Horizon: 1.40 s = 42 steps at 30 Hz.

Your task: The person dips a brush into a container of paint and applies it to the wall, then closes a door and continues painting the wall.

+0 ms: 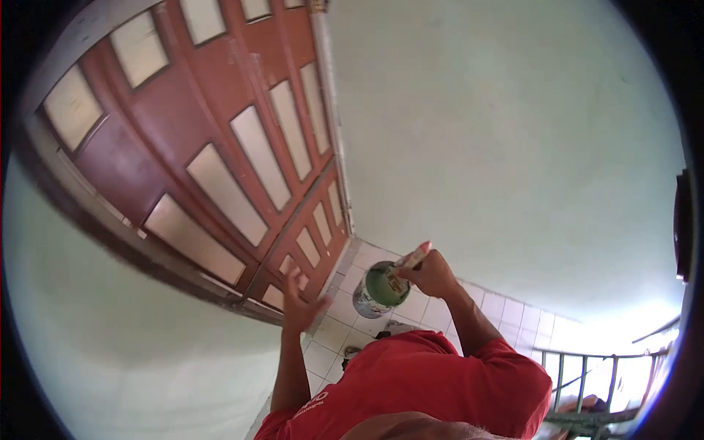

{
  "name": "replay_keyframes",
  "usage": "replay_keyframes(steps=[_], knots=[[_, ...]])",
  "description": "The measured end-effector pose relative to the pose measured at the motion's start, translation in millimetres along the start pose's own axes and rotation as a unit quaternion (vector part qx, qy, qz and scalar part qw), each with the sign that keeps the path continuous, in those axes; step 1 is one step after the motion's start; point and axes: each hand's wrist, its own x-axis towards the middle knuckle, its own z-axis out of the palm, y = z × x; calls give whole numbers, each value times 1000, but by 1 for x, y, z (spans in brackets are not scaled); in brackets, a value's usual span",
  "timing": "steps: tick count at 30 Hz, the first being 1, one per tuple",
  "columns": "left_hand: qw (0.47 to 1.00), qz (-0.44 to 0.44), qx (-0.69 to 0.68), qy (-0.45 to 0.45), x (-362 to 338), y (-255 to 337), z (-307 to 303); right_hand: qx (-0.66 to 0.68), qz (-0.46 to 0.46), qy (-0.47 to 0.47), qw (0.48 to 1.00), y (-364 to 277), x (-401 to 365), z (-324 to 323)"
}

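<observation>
My right hand (433,277) is closed around a paintbrush (415,255), whose pale handle has a reddish end pointing up. The brush's lower end is over the mouth of a paint can (367,302); whether it touches the paint cannot be made out. Green paint (381,284) shows inside the can, and its outside is spotted with drips. The can appears to stand on the tiled floor. To the left, my left hand (297,306) is raised with fingers and thumb apart, holding nothing, in front of the lower part of a red-brown door (220,121).
A pale green wall (499,132) rises ahead and to the right, meeting white floor tiles (506,312). Another pale wall (147,315) is at the left. A green metal railing (583,367) stands at the lower right. My feet (352,352) are just behind the can.
</observation>
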Motion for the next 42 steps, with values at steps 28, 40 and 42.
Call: replay_keyframes(steps=[28,40,42], knots=[[907,78,-272,-312,103,78,273,85,-83,194,974,17,5,-166],[910,226,-193,-288,181,73,307,-70,-101,145,982,-4,64,-167],[912,220,-152,-310,196,72,306,-95,-118,128,980,-7,77,-166]])
